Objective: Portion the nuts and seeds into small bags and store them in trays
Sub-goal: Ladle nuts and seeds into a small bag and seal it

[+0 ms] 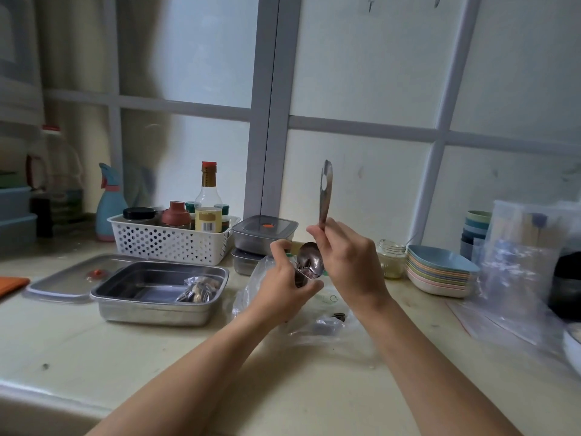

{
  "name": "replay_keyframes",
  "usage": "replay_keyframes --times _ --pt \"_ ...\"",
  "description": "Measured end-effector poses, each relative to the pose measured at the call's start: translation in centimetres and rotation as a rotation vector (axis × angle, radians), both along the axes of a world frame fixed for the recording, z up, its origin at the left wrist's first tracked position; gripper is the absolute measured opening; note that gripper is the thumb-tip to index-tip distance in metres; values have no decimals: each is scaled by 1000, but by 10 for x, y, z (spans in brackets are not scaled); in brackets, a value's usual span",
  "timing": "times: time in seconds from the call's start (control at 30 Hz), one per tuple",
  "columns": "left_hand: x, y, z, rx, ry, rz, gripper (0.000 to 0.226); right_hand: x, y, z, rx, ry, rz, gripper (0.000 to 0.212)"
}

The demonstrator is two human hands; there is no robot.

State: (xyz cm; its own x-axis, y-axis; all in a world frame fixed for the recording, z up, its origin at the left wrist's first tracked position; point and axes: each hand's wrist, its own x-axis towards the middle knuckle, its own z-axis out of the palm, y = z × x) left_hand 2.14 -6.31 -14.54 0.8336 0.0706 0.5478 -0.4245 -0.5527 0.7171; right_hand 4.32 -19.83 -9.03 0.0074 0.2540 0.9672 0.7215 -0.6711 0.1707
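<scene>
While raised above the worktop (pixel 125 357), grips a metal spoon (pixel 325 196) with the right hand (pixel 349 259), fingers curled round the lower handle, handle pointing up and bowl turned down; pinches the mouth of a small clear bag (pixel 261 272) with the left hand (pixel 283 280), thumb and fingers clamped on the plastic; brings the two hands close together, spoon bowl right at the bag's opening, touching it or just above it, cannot tell which; shows something dark under the bowl between the left fingers, too blurred to name.

Down on the worktop, below the hands: a loose clear bag (pixel 327 328) lying flat, with a few dark seeds (pixel 338 316) on or in it.

To the left, well apart from the hands: an open steel tray (pixel 151 309), with one filled bag (pixel 198 289) lying in its right half; just behind and left of it, touching or nearly so, a flat lid (pixel 59 278) with an orange knob.

Further back: a white perforated basket (pixel 169 240) full of bottles and jars; beside it, two lidded steel containers (pixel 264 232) stacked one on the other; right of the hands, an open glass jar (pixel 391 258); next to that, a stack of coloured dishes (pixel 440 272); at the right edge, large clear plastic bags (pixel 518 262) propped upright.
</scene>
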Motion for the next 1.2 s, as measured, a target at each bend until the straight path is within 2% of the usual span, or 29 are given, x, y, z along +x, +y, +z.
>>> replay_keyframes --times 0.13,0.23,0.47,0.63,0.8,0.9,0.93,1.1,1.2 --pt "0 0 1 -20 -6 -17 64 -4 1 0 -37 -6 55 30" --pt "-2 0 3 -60 4 -43 61 -9 -2 2 -2 -30 82 38" --pt "-4 3 6 -162 -59 -44 59 -12 -3 2 47 -78 119 39" --pt "-2 6 6 -211 -68 -40 63 -12 -3 1 103 16 181 44" --pt "-3 5 8 -146 -27 12 41 -4 -16 3 268 127 174 32" --pt "-7 10 15 -44 -37 61 9 1 -28 5 333 279 146 34" --pt "-10 11 18 9 -47 34 6 2 -32 5 329 369 154 35" --pt "-34 4 27 379 -16 -336 18 12 -50 -4 137 841 191 29" --pt "-37 1 27 458 57 -464 25 19 -54 -9 94 1008 240 27"
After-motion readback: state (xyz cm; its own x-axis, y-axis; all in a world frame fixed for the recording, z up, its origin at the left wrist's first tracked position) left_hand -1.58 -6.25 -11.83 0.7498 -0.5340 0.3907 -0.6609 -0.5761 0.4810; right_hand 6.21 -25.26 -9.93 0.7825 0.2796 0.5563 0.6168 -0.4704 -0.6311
